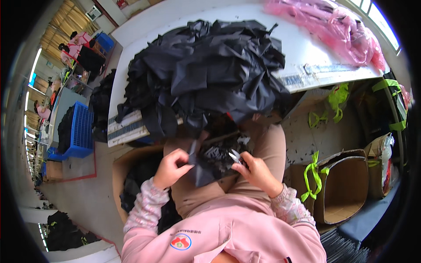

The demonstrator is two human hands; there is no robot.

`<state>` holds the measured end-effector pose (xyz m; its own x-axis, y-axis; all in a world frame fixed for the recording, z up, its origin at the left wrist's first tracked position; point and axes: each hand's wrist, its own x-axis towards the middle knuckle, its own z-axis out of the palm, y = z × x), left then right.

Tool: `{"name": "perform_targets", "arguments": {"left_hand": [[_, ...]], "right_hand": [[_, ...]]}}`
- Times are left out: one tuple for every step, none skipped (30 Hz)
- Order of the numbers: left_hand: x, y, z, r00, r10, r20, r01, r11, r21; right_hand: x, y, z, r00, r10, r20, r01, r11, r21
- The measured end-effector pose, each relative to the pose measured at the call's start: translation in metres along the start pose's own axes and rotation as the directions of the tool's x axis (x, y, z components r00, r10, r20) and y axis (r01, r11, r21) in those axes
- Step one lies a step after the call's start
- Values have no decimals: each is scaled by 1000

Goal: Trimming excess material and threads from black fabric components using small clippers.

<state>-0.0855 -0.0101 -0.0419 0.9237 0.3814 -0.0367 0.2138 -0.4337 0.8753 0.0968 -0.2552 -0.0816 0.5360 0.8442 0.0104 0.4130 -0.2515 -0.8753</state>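
Over my lap, my left hand [172, 168] is closed, thumb and fingertips at the edge of a black fabric piece [202, 173] that hangs down between my knees. My right hand [256, 172] grips a pair of thread snips [235, 155], their silver blades apart and pointing toward the fabric. The blades stand a little away from the cloth. Just beyond both hands, small dark scraps [215, 152] lie between my legs. A big heap of black fabric pieces [210, 72] covers the near part of the white table [151, 21] and droops over its edge.
Pink plastic sheeting [326, 28] lies at the table's far right. An open cardboard box [346, 190] with yellow-green ties stands at my right; another carton [118, 168] holds black fabric at my left. Farther left are a blue crate [81, 131] and several people in pink.
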Motion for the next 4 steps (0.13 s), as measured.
{"name": "perform_targets", "arguments": {"left_hand": [[-5,-5,-18,1000,-7,20,3,981,195],[-18,-21,-36,999,-30,15,24,948,316],[-36,-47,-54,997,-75,24,59,914,402],[-33,-46,-57,998,-64,15,52,912,407]], "right_hand": [[-1,8,1,1000,-8,-24,8,1000,-23],[-1,15,4,999,-23,-42,22,999,-40],[-1,19,8,998,-22,-51,18,997,-69],[0,21,9,999,-4,-34,2,998,-65]]}}
